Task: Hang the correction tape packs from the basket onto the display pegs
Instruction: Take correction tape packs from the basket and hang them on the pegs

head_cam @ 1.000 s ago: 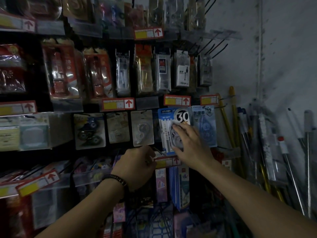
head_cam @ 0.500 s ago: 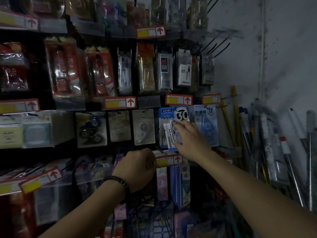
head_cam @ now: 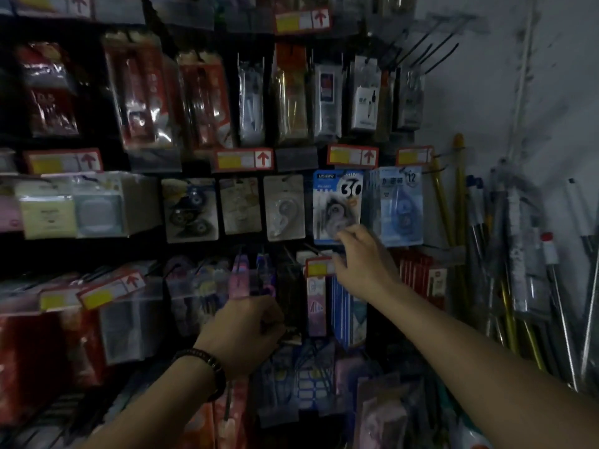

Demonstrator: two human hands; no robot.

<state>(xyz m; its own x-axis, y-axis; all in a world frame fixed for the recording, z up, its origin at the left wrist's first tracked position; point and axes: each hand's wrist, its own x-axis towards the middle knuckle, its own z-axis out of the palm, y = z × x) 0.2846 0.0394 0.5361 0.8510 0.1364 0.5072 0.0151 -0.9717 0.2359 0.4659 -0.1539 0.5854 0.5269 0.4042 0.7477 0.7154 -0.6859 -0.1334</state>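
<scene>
**Pack on its peg, right hand just beneath**

Display rack [head_cam: 194, 251] fills the left of the scene. The blue correction tape pack marked 30 [head_cam: 337, 205] hangs upright on its middle row, long axis vertical. The right hand [head_cam: 363, 264] sits directly below it, the nearer hand, fingers loosely bent and tips touching its bottom edge. The left hand [head_cam: 246, 332], lower left, is curled; whether it holds anything I cannot tell.

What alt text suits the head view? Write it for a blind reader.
A right hand touches the lower edge of a blue tape pack hanging on a dim, crowded stationery peg wall. The left hand, in a dark bracelet, is curled lower down by other packs.
</scene>
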